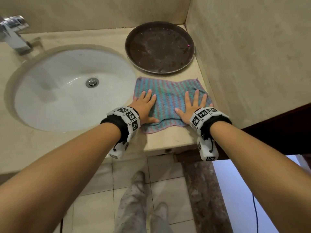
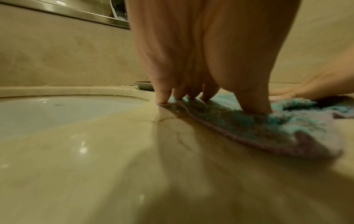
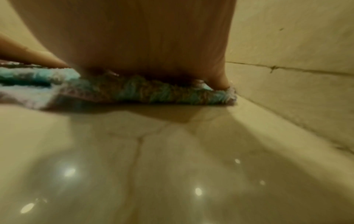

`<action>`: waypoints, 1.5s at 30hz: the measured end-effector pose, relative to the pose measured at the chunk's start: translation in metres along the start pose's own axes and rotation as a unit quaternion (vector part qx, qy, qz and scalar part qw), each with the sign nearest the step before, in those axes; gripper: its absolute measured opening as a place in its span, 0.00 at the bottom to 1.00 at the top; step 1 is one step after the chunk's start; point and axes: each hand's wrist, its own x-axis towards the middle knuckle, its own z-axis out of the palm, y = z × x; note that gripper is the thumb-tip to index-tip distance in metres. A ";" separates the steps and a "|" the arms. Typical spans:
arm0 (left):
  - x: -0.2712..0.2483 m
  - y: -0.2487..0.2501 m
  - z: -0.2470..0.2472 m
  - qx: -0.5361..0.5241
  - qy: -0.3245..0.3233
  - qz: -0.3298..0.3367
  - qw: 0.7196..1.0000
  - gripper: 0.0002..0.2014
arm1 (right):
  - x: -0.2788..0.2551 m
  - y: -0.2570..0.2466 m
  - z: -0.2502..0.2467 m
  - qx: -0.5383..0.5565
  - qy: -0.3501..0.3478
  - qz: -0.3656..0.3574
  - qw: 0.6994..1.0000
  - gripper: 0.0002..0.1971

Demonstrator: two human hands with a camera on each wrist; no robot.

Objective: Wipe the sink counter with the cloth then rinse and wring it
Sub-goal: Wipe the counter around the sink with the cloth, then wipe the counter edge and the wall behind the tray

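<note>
A teal-and-pink striped cloth (image 1: 170,96) (image 2: 239,121) (image 3: 153,92) lies spread flat on the beige stone counter (image 1: 168,137), right of the white sink basin (image 1: 67,91). My left hand (image 1: 145,105) (image 2: 191,75) presses flat on the cloth's left edge, fingers straight and spread. On the cloth's right part my right hand (image 1: 191,106) (image 3: 134,53) lies flat too, fingers splayed, close to the side wall. Neither hand curls round the fabric.
A round dark tray (image 1: 159,47) sits behind the cloth in the back right corner. A chrome tap (image 1: 13,34) stands at the back left of the basin. The side wall (image 1: 244,56) bounds the counter on the right. Its front edge drops to a tiled floor (image 1: 134,190).
</note>
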 end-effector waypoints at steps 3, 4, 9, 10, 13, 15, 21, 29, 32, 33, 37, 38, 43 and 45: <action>-0.016 0.006 0.014 -0.011 0.003 -0.007 1.000 0.49 | -0.016 -0.001 0.011 -0.016 -0.005 -0.003 1.000 0.42; -0.020 0.007 0.017 -0.018 0.004 -0.010 1.000 0.48 | -0.020 -0.003 0.012 -0.018 -0.009 -0.005 1.000 0.42; -0.040 0.000 0.028 -0.084 0.073 -0.024 0.993 0.34 | -0.041 -0.024 -0.006 -0.046 0.008 -0.093 0.995 0.34; -0.043 -0.003 0.029 -0.084 0.097 -0.028 0.991 0.30 | -0.043 -0.030 -0.010 -0.067 0.027 -0.128 0.989 0.29; -0.048 -0.009 0.026 -0.042 0.142 -0.046 0.988 0.18 | -0.047 -0.050 -0.023 -0.111 0.058 -0.207 0.970 0.13; -0.051 -0.014 0.017 -0.002 0.148 -0.059 0.987 0.15 | -0.046 -0.059 -0.034 -0.095 0.067 -0.226 0.967 0.15; -0.046 -0.071 -0.021 -0.037 0.156 -0.102 0.982 0.13 | -0.026 -0.098 -0.065 0.009 0.109 -0.207 0.972 0.13; -0.020 -0.210 -0.109 -0.161 0.264 -0.136 0.941 0.14 | 0.037 -0.207 -0.165 0.153 0.124 -0.181 0.963 0.13; -0.006 -0.255 -0.144 -0.178 0.324 -0.137 0.919 0.14 | 0.063 -0.243 -0.198 0.194 0.170 -0.164 0.952 0.13; -0.001 -0.268 -0.155 -0.179 0.351 -0.133 0.909 0.14 | 0.071 -0.253 -0.208 0.207 0.202 -0.158 0.944 0.13; 0.022 -0.307 -0.177 -0.168 0.446 -0.106 0.873 0.14 | 0.102 -0.282 -0.234 0.251 0.296 -0.152 0.909 0.14; 0.029 -0.312 -0.175 -0.153 0.434 -0.101 0.882 0.15 | 0.112 -0.286 -0.232 0.231 0.290 -0.149 0.917 0.16; 0.068 -0.322 -0.132 -0.096 0.259 -0.108 0.955 0.16 | 0.161 -0.291 -0.181 0.132 0.155 -0.098 0.974 0.25; 0.081 -0.321 -0.119 -0.119 0.255 -0.087 0.956 0.18 | 0.172 -0.292 -0.169 0.137 0.147 -0.116 0.973 0.28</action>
